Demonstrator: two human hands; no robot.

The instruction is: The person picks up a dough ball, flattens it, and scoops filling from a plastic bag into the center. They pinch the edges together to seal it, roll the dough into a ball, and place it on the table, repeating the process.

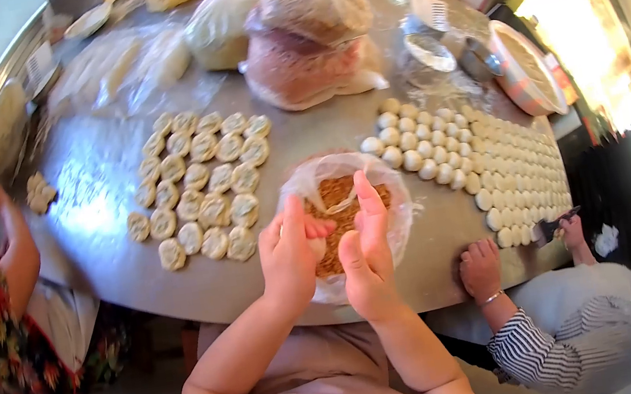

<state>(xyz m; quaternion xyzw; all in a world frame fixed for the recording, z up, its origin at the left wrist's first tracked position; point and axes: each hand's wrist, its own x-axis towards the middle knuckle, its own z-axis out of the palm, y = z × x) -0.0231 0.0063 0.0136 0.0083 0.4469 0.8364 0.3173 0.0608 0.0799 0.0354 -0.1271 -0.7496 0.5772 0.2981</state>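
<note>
My left hand [288, 255] and my right hand [368, 259] are raised over a plastic-lined bowl [402, 245] of brown crumbly filling [338, 193], palms facing. The left fingers bend inward, with a small pale patch beside the palm; I cannot make out what they hold. My right hand has its fingers stretched up and thumb apart, with nothing visible in it. A thin pale curved strip shows between the hands. Left of the bowl lie several rows of flattened, folded dough pieces [213, 211]. Smooth white dough balls [425, 148] sit to the right.
Filled plastic bags [310, 33] stand at the back of the metal table [106, 255]. A large basin [526, 69] is at the right rear. One co-worker's hand [481, 270] rests at the right edge; another co-worker's arm [16, 244] is at the left.
</note>
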